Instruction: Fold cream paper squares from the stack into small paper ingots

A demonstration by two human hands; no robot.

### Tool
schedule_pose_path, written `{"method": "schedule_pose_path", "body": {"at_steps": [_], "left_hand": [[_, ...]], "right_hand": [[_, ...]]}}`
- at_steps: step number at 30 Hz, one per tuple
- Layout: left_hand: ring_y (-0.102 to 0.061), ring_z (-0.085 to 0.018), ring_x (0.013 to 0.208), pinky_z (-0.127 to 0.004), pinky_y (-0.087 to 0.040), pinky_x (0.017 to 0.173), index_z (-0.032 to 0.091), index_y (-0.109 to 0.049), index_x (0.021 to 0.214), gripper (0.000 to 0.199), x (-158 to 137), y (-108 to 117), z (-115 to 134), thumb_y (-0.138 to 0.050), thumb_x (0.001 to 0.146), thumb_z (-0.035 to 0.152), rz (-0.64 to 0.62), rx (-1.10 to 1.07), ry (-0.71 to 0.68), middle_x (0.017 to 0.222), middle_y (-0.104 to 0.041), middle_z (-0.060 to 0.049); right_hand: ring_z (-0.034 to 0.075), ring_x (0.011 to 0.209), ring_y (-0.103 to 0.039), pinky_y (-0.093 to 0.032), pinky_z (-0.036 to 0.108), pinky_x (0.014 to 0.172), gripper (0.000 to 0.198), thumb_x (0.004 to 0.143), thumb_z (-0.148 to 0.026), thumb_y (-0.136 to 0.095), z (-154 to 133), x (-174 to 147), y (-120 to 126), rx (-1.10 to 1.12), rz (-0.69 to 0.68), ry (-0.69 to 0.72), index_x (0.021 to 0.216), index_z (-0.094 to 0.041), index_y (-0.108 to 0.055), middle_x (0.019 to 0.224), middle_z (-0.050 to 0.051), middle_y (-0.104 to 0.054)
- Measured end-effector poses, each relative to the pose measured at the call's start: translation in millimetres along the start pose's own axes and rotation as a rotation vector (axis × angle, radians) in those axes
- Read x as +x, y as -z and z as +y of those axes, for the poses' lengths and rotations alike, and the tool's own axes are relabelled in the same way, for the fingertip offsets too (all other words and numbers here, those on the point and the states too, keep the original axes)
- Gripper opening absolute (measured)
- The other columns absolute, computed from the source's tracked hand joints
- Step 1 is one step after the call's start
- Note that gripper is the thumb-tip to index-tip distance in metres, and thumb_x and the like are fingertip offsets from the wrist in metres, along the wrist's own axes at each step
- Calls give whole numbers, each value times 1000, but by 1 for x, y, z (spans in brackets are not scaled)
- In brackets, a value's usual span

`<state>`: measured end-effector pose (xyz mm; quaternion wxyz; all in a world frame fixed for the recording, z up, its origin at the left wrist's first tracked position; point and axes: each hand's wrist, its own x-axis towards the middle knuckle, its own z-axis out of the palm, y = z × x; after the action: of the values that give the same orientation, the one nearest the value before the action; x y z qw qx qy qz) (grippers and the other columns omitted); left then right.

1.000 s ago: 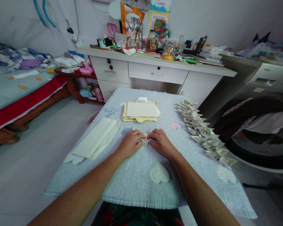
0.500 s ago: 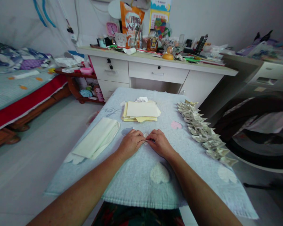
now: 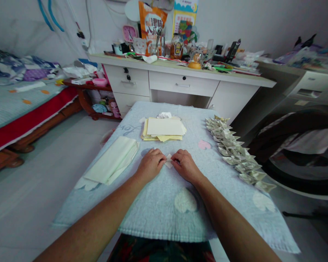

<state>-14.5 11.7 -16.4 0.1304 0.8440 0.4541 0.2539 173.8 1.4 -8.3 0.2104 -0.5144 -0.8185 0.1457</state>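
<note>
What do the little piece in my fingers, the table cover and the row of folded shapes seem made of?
Little piece: probably paper, pale and matte, with straight, angular edges.
Table cover: likely cloth, soft and matte, with a stitched-looking hem.
Folded shapes: seemingly paper too, greyish and dull, with sharp, creased points.

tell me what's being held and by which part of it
A small folded paper, held by its two opposite sides: the left hand at its left side, the right hand at its right.
</note>
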Motion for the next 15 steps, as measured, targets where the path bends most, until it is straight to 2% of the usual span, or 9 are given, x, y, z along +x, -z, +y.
{"method": "schedule_pose_path", "body": {"at_steps": [9,15], "left_hand": [[-54,-20,89,-33,-43,82,18,-65,79,10,1,-1,0,-55,83,17,9,-13,38,84,-60,-4],[-55,-19,86,-33,-42,80,19,-63,76,10,4,-2,-1,-58,83,22,-9,-40,60,81,-60,-3]], "right_hand": [[19,88,-46,-29,30,75,10,88,-22,-57,-3,5,2,-72,-46,-102,86,-19,-65,91,5,-59],[18,87,-47,-27,30,75,11,89,-24,-57,-2,7,2,-92,-66,-108,85,-19,-65,90,5,-60]]}}
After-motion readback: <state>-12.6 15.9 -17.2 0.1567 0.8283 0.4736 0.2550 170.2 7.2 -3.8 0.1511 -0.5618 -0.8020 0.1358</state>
